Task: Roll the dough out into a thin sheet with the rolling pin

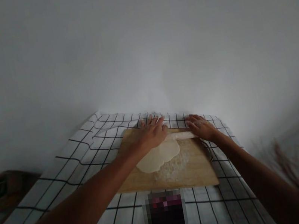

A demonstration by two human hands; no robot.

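Note:
A pale wooden rolling pin [181, 136] lies across the far part of a wooden board [198, 172]. My left hand [154, 131] rests over the pin's left part, palm down, with its fingers stretched out and spread. At the pin's right end, my right hand [200, 126] also lies palm down, its fingers extended past the pin. Both hands press on the pin from above rather than wrapping round it. A flat, uneven sheet of dough [157, 159] is spread on the board, nearer than the pin and partly hidden by my left hand and forearm.
White flour [172, 169] dusts the board beside the dough. A black-and-white checked cloth [92, 143] covers the table, with a pale wall [139, 45] behind. A pixelated dark object [166, 217] is at the near edge. Thin reddish twigs [283, 159] stand at right.

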